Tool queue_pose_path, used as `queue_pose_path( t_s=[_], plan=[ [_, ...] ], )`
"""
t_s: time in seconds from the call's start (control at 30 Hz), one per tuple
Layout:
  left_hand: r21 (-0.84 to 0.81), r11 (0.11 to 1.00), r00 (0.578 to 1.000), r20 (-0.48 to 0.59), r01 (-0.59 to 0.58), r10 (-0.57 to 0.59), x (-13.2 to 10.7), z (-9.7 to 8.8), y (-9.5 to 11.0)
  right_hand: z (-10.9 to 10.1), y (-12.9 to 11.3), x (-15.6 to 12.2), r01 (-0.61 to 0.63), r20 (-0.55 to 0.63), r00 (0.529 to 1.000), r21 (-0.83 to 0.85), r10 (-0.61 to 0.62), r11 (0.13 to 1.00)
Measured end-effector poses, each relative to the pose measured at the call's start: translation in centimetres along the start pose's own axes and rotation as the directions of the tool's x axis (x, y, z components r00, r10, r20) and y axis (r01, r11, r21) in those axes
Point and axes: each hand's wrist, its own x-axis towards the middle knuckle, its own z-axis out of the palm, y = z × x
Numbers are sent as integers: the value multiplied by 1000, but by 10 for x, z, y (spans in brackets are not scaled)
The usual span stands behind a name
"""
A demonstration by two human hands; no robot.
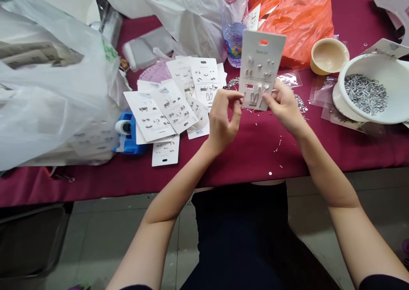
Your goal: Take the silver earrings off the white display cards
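White card (260,72) bearing small metal pieces (259,66), raised ahead of the person between the hands; its long axis is near vertical, the top leaning slightly right. The right hand (284,104) pinches its lower right corner and is the nearer; the left hand (222,117), thumb and fingertips drawn close, is at the lower left edge, any grip uncertain. The card's heading is too small to read surely. Outward, lettering on the loose cards (174,104), plastic bag (60,85) and bottle (234,30) is illegible.
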Motion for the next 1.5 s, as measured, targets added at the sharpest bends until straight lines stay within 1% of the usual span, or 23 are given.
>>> queue_pose_path(
  t_s=[0.07,0.1,0.13,0.2,0.23,0.3,0.37,0.4,0.43,0.47,0.57,0.63,0.77,0.83,0.9,0.93,1.0,1.1,1.17,1.3,1.4,1.43,1.5],
  plan=[
    [-14,998,998,-17,57,-57,0,3,-5,-15,-3,2,52,-115,992,17,-50,999],
    [-11,997,997,8,73,-73,1,6,-8,-23,-5,3,82,-181,981,26,-76,996],
    [0,997,995,60,79,-79,3,9,-10,-31,-7,3,103,-231,968,29,-94,994],
    [50,996,973,218,71,-80,7,17,-13,-45,-10,2,117,-308,947,57,-94,991],
    [85,994,947,309,62,-86,9,22,-14,-51,-11,1,117,-329,941,91,-81,989],
    [154,987,872,477,42,-111,16,33,-12,-59,-13,0,107,-331,943,185,-41,977],
    [199,980,790,598,18,-135,22,45,-8,-63,-13,-1,98,-314,949,272,-8,957],
    [214,977,757,637,6,-144,26,50,-6,-64,-12,-1,93,-314,949,300,7,949],
    [229,973,734,662,-5,-152,29,56,-4,-65,-12,-1,87,-323,946,316,21,945],
    [245,969,722,673,-14,-160,32,61,-3,-65,-12,-1,86,-338,941,323,30,943],
    [282,959,719,674,-36,-171,40,73,1,-65,-10,-1,119,-398,917,314,16,942],
    [284,957,715,680,-58,-159,44,79,4,-64,-10,-1,123,-414,910,302,14,945],
    [258,962,690,713,-91,-126,49,89,8,-64,-14,-1,3,-391,914,262,104,965],
    [245,964,667,736,-101,-117,50,93,9,-63,-18,-2,-42,-429,891,248,148,968],
    [244,964,652,748,-104,-119,50,96,8,-63,-20,-2,-54,-451,875,271,176,961],
    [248,964,653,747,-100,-125,50,98,7,-64,-21,-2,-51,-439,880,293,182,955],
    [251,964,668,733,-87,-131,49,99,4,-65,-21,-2,-41,-387,905,335,177,941],
    [240,968,706,698,-77,-117,47,100,-3,-65,-19,-2,-42,-289,944,375,160,926],
    [231,970,730,675,-74,-105,46,99,-9,-65,-19,-3,-49,-266,951,376,158,925],
    [203,978,787,611,-55,-82,48,93,-25,-66,-19,-5,-15,-355,925,316,133,949],
    [175,984,828,554,-12,-88,52,85,-36,-66,-21,-4,4,-374,921,292,110,956],
    [169,986,831,548,3,-96,54,81,-39,-66,-21,-4,-2,-383,917,282,114,959],
    [158,987,819,564,20,-107,55,75,-40,-65,-22,-3,-6,-429,894,272,127,962]
  ],
)
